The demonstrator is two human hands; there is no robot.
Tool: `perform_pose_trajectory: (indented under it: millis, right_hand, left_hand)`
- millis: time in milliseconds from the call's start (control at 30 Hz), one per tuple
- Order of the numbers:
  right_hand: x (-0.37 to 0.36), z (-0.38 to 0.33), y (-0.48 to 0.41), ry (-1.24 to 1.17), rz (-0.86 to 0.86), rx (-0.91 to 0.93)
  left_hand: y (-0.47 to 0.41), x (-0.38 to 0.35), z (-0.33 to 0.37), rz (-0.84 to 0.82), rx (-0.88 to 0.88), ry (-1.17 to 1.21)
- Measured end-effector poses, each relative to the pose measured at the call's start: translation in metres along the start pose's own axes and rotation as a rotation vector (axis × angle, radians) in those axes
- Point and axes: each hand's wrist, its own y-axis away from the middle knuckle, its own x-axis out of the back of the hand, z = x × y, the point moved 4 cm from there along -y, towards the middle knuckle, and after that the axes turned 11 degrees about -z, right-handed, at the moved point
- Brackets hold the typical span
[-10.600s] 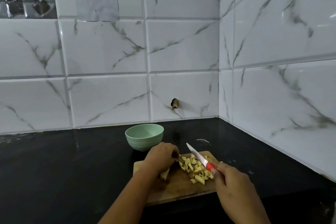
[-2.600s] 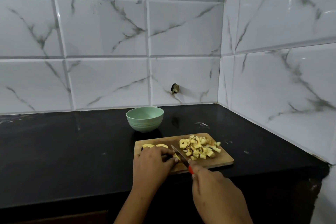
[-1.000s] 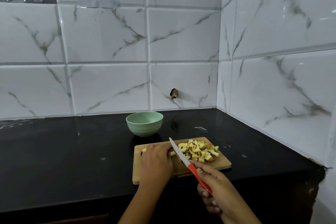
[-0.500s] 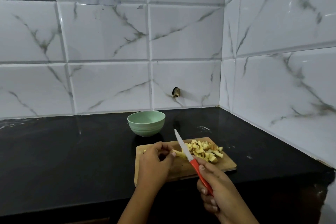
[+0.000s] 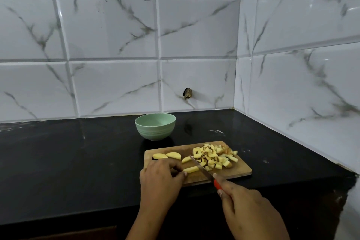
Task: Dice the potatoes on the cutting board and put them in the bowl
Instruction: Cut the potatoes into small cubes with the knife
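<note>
A wooden cutting board [image 5: 239,170] lies at the front of the black counter. A heap of diced potato [image 5: 213,155] covers its right half. Two potato wedges [image 5: 167,155] and a loose strip [image 5: 186,159] lie at its left rear. My left hand [image 5: 160,178] pinches a potato strip [image 5: 191,169] near the board's front edge. My right hand [image 5: 247,207] grips the red handle of a knife [image 5: 200,168], whose blade lies low across the board at the strip's right end. The green bowl [image 5: 155,126] stands behind the board, and no potato shows in it.
The black counter [image 5: 78,161] ends in a tiled corner at the back right, and white marble tiles rise behind and to the right. A small dark hole [image 5: 187,93] marks the back wall. The counter's front edge runs just below the board.
The knife has come down from its raised tilt to lie low across the board. My left hand now holds a strip flat on the board. The wedges at the left rear have come into sight.
</note>
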Motion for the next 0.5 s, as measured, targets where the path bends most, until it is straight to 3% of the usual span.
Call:
perform_pose_trajectory:
  millis: [100,300,500]
  right_hand:
    - [0.001,0.000,-0.001,0.018,-0.014,0.008]
    - [-0.007,-0.009,-0.014,0.230,-0.248,-0.110]
    - [-0.004,-0.006,-0.005,0.214,-0.014,-0.011]
  left_hand:
    - [-0.001,0.001,0.000,-0.038,0.016,0.005]
    - [-0.002,-0.001,-0.002,-0.017,0.016,0.019]
    - [-0.002,-0.003,-0.004,0.005,0.004,0.014]
